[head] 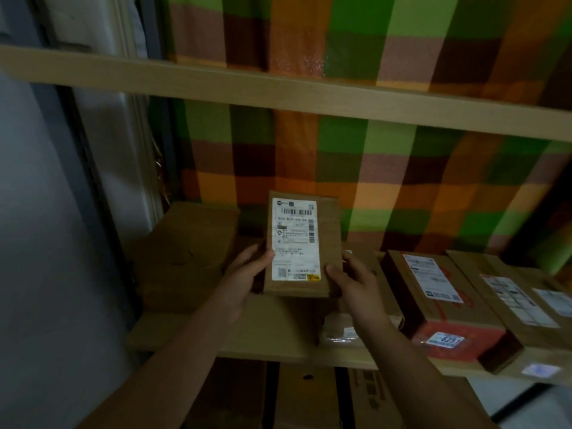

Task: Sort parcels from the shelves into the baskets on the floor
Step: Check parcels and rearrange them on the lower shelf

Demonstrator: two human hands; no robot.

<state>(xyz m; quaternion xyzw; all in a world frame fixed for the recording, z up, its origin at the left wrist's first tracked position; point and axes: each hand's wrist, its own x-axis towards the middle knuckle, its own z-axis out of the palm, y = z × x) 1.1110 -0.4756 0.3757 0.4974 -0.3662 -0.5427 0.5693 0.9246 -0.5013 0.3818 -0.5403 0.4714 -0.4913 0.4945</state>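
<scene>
From the head view, both hands grasp a brown parcel [301, 244] upright above the wooden shelf [263, 332]: the left hand [247, 274] holds its left edge, the right hand [353, 281] its right edge. Its white label [295, 239] faces us. More cardboard boxes [445, 305] lie to the right.

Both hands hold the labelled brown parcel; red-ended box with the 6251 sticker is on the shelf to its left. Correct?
Wrong side: head view shows the red-ended box on the shelf right of the labelled brown parcel. The left hand and right hand do hold it.
</scene>
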